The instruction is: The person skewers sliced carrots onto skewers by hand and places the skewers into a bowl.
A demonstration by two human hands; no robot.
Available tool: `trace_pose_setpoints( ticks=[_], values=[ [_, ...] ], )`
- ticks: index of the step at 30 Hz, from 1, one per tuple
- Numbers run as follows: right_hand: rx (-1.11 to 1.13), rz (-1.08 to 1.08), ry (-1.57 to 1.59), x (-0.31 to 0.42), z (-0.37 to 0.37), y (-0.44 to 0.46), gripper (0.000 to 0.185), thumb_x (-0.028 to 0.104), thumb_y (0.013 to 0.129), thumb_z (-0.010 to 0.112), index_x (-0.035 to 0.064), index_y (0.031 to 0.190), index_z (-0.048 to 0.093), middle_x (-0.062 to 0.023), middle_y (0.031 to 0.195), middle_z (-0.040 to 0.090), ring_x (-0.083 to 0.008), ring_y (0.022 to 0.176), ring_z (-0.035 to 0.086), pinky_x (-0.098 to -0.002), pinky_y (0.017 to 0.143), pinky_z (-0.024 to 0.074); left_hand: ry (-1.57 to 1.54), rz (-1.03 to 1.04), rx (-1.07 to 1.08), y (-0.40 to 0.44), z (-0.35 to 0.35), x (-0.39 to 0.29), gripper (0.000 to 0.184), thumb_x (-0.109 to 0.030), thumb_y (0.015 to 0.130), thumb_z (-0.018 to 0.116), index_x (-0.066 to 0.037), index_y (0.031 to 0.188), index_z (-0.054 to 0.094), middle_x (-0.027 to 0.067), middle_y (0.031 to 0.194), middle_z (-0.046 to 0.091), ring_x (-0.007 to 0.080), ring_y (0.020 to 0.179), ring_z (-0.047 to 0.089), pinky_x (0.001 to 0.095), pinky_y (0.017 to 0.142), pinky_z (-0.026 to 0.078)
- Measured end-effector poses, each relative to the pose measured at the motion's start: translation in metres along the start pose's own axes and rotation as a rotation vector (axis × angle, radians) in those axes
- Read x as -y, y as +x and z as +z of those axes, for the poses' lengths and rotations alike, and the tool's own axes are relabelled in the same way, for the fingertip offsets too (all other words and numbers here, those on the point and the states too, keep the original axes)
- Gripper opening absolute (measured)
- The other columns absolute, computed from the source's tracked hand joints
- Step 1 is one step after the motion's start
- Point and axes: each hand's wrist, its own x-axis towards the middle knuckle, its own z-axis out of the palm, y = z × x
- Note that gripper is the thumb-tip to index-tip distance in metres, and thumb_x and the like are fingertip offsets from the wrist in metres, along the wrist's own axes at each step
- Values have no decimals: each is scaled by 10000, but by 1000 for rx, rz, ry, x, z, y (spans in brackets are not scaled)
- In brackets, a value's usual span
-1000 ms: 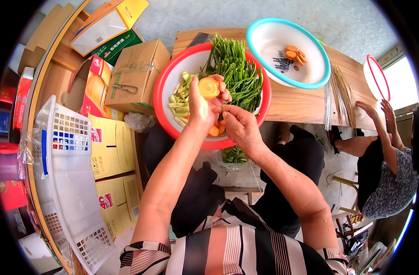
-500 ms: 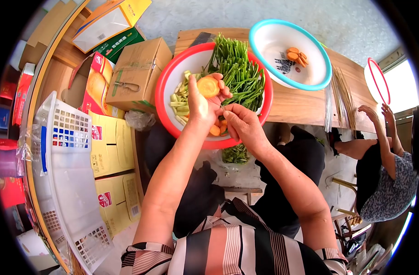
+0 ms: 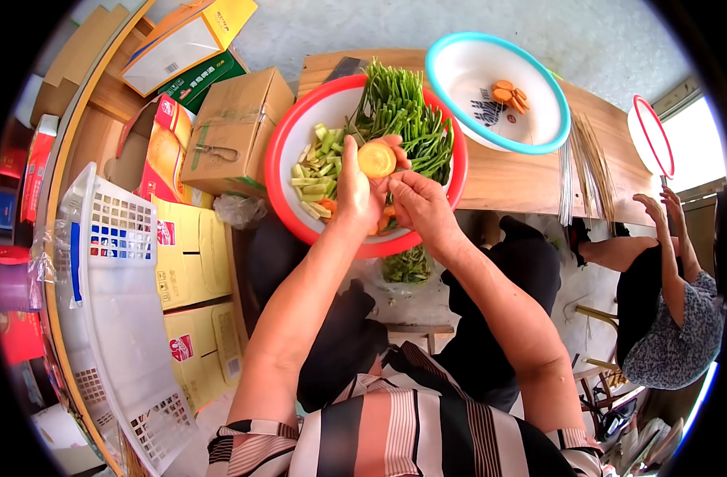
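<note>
My left hand [image 3: 357, 191] is curled around a round orange carrot slice [image 3: 377, 160], holding it over a red-rimmed white basin [image 3: 278, 163]. Close beside it, my right hand [image 3: 424, 208] has thumb and fingers pinched together near the left palm; whatever they grip is too small to make out. Long green stalks [image 3: 407, 119] fill the basin's far right part. Cut pale-green pieces [image 3: 320, 171] lie at its left, and more carrot pieces [image 3: 386, 219] are partly hidden under my hands.
On the wooden table [image 3: 506, 179] stand a blue-rimmed basin [image 3: 459, 60] with carrot slices [image 3: 510, 95] and bundles of thin sticks [image 3: 592, 171]. Another person [image 3: 669, 318] sits at the right, hands raised. Cardboard boxes [image 3: 236, 119] and a white plastic basket [image 3: 117, 318] stand at my left.
My left hand and the carrot slice have shifted slightly right and down, closer to my right hand. More cut green pieces show in the basin. The view has moved a little.
</note>
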Motion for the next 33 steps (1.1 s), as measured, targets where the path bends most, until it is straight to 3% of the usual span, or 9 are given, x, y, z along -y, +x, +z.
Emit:
trace_pose_setpoints(
  ticks=[3, 9, 11, 13, 15, 20, 27, 30, 33],
  values=[
    [-25, -2, 26, 2, -8, 1, 190, 187, 980, 473, 42, 943, 590, 59, 547, 378, -39, 459, 315, -198, 434, 251, -27, 85, -51, 11, -8, -16, 690, -621, 938, 238, -32, 1118, 550, 122, 1005, 612, 246, 901, 594, 391, 779, 490],
    [-65, -40, -5, 13, -30, -3, 200, 174, 979, 460, 33, 925, 591, 60, 528, 373, -41, 439, 327, -203, 422, 274, 361, 191, -216, 19, -40, -55, 412, -383, 986, 403, -14, 1067, 569, 94, 880, 620, 194, 754, 622, 336, 685, 526],
    [-67, -49, -14, 14, -34, -6, 202, 177, 980, 459, 33, 928, 590, 59, 528, 375, -41, 441, 330, -204, 426, 278, 780, 162, -199, 18, -45, -56, 328, -320, 982, 441, -27, 1030, 581, 61, 859, 613, 183, 733, 618, 316, 685, 522],
    [-75, -49, -61, 15, -35, -10, 203, 178, 981, 456, 36, 929, 591, 57, 529, 381, -40, 445, 335, -206, 431, 284, 859, 187, -253, 19, -56, -50, 262, -259, 945, 513, -22, 913, 623, 47, 750, 614, 149, 659, 617, 283, 607, 506],
    [-67, -51, -84, 16, -37, -13, 206, 184, 984, 456, 31, 940, 586, 60, 531, 367, -38, 452, 318, -203, 438, 269, 1654, 276, -252, 18, -67, -48, 230, -236, 889, 584, -22, 823, 641, 67, 681, 618, 154, 631, 622, 319, 598, 494],
    [-47, -58, -87, 19, -41, -16, 190, 172, 973, 470, 44, 913, 597, 59, 530, 382, -36, 461, 350, -206, 434, 281, 2057, 272, -138, 5, -82, -28, 151, -137, 748, 695, -25, 723, 597, 128, 718, 631, 308, 719, 632, 416, 641, 483],
    [-38, -49, -66, 20, -43, -19, 177, 155, 966, 476, 48, 902, 601, 65, 548, 385, -34, 469, 348, -205, 436, 280, 2245, 390, -178, 10, -89, -14, 170, -123, 701, 718, -37, 707, 571, 142, 749, 616, 358, 730, 614, 440, 659, 485],
    [-37, -28, -51, 22, -44, -20, 173, 148, 964, 476, 48, 902, 603, 66, 554, 381, -34, 469, 343, -205, 436, 277, 2242, 323, -190, 9, -81, -24, 170, -111, 694, 716, -41, 737, 568, 120, 701, 599, 294, 692, 628, 413, 633, 488],
    [-32, -10, -37, 19, -46, -22, 169, 143, 962, 475, 48, 907, 603, 65, 555, 381, -33, 471, 343, -204, 436, 275, 1744, 57, -154, 4, -59, -45, 152, -102, 715, 699, -47, 733, 558, 79, 729, 607, 191, 718, 629, 341, 626, 491]
  ],
)
